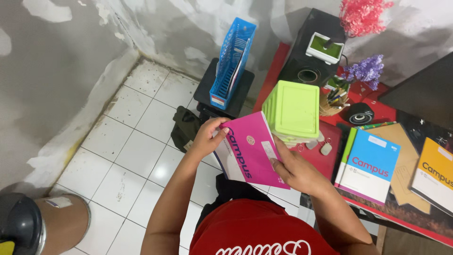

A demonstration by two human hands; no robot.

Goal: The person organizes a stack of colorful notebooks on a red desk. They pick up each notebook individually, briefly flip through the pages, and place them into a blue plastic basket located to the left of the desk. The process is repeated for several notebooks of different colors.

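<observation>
Notebook, pink (250, 151), is held in both hands above the floor tiles, just left of the desk (424, 222). Left hand (207, 137) is closed on its far-left corner, thumb on the cover; right hand (295, 170) is clamped on the near-right edge, fingers curled under. Green lidded box (293, 109) stands just beyond the notebook at the desk's left edge; whether they touch cannot be told. Blue notebook (370, 165) and yellow notebook (434, 177) lie to the right. Blue file rack (231, 61) stands farther off. Judged best: a firm two-corner grip is kept, cover held flat, the box edge cleared.
</observation>
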